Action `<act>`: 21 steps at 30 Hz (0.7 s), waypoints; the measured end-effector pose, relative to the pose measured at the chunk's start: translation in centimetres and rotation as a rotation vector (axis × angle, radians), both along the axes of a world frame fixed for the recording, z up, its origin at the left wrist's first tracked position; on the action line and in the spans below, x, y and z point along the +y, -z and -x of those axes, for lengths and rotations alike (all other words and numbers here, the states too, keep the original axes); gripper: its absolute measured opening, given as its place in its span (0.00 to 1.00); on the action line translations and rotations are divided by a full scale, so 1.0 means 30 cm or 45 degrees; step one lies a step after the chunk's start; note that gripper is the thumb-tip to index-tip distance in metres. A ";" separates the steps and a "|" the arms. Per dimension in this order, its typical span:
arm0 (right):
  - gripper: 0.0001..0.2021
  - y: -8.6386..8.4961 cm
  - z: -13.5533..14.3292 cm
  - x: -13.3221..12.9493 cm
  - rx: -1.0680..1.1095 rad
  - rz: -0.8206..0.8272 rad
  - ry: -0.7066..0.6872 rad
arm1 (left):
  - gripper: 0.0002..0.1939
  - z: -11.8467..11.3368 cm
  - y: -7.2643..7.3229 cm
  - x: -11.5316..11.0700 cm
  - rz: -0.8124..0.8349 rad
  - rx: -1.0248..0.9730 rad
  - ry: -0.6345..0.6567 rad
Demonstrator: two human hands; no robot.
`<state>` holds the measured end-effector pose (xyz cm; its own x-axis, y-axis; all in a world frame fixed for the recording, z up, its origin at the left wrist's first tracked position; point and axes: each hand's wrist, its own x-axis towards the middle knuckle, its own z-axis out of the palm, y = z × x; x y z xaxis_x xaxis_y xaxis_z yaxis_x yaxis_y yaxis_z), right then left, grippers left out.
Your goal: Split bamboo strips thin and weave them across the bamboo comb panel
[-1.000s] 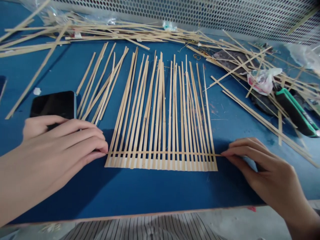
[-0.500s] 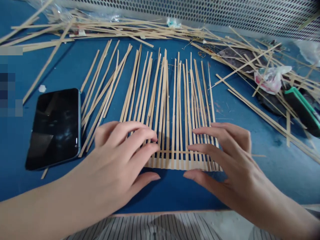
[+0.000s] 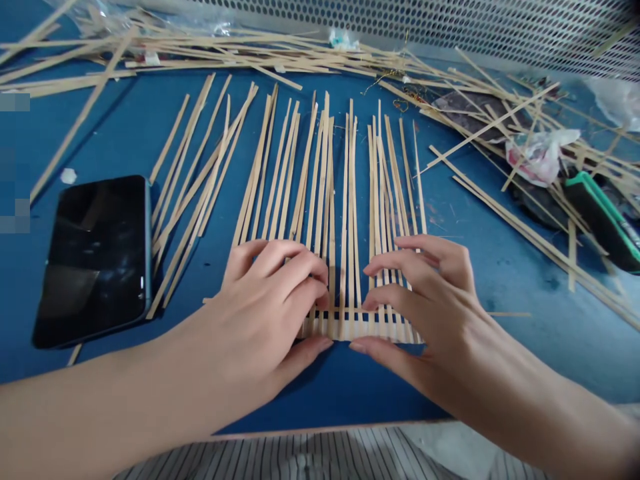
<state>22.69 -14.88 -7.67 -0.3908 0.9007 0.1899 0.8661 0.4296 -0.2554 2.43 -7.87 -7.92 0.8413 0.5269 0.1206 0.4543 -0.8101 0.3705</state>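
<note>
Long thin bamboo strips (image 3: 345, 220) lie side by side, pointing away from me. Their near ends meet in a pale band (image 3: 364, 329), and a thin crosswise strip (image 3: 510, 314) runs through them just beyond it, its end jutting out at right. Over the left part of this mat is my left hand (image 3: 277, 300), fingers bent down onto the strips, thumb apart at the near edge. On the right part rests my right hand (image 3: 430, 300), fingers spread and curved, thumb by the same edge. Both hands hide parts of the mat, and some fingertip contact is hidden.
A black-screened phone (image 3: 95, 260) lies at left beside loose strips (image 3: 210, 160). More strips (image 3: 280, 57) are heaped along the back before a perforated metal panel (image 3: 450, 27). Crumpled plastic (image 3: 540, 157) and a black-and-green object (image 3: 603, 220) sit at right.
My left hand has moved right and my right hand left, so the thumbs are closer together. Both thumbs have come up to the mat's near edge. The view has shifted slightly.
</note>
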 end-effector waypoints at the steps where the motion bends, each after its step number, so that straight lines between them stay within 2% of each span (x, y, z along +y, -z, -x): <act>1: 0.07 -0.002 0.002 0.000 -0.007 -0.007 -0.013 | 0.08 0.000 0.001 -0.001 0.003 -0.004 0.010; 9: 0.06 -0.007 0.007 -0.001 0.004 0.001 -0.046 | 0.08 0.001 0.002 -0.015 -0.027 -0.001 0.001; 13: 0.08 -0.027 -0.005 -0.007 0.019 0.051 -0.072 | 0.12 0.004 -0.006 -0.014 -0.059 0.015 0.019; 15: 0.12 -0.048 -0.039 -0.015 0.045 0.116 -0.041 | 0.15 0.004 -0.009 -0.013 -0.095 0.012 0.032; 18: 0.14 -0.072 -0.129 -0.034 0.051 0.088 0.088 | 0.14 0.001 -0.004 -0.011 -0.143 0.011 0.048; 21: 0.17 -0.073 -0.220 -0.059 0.030 0.134 0.187 | 0.13 -0.005 0.011 -0.010 -0.182 0.004 0.043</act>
